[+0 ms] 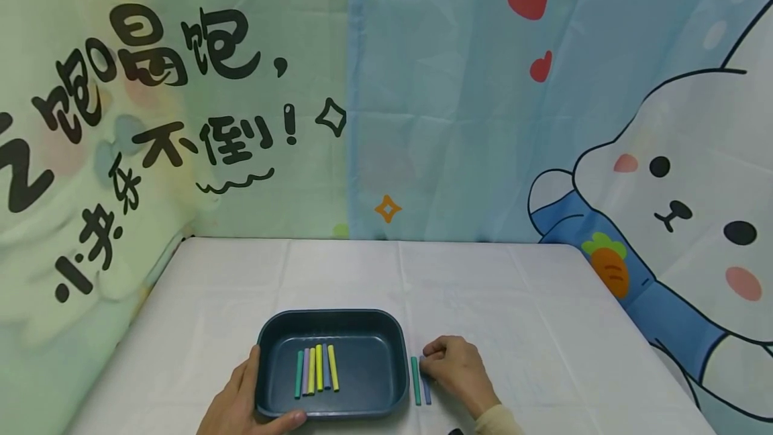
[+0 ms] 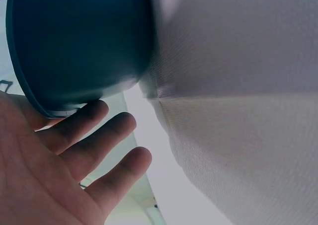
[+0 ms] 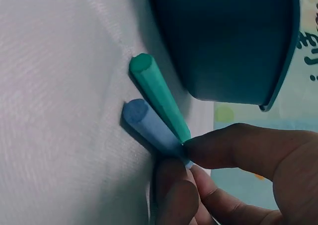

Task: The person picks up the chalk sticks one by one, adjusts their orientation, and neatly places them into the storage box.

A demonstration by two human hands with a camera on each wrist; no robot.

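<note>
My left hand [image 1: 238, 398] steadies the dark blue tray [image 1: 362, 407] at its near left corner. Its thumb lies at the near rim; in the left wrist view the other fingers extend fairly straight beside the wall. Inside the tray several chalk sticks [image 1: 319, 369] in green, purple, yellow and blue lie side by side. To the right of the tray, my right hand [image 1: 455, 368] pinches the far end of a blue chalk stick [image 3: 149, 123], which lies along the cloth. Close beside it is a green chalk stick [image 3: 161, 98], between the blue one and the tray.
A white cloth [image 1: 513, 314] covers the table. Printed curtains [image 1: 447, 119] hang behind and at the left, with writing and a cartoon animal. A small dark object [image 1: 455, 431] shows at the bottom edge by the right sleeve [image 1: 498, 421].
</note>
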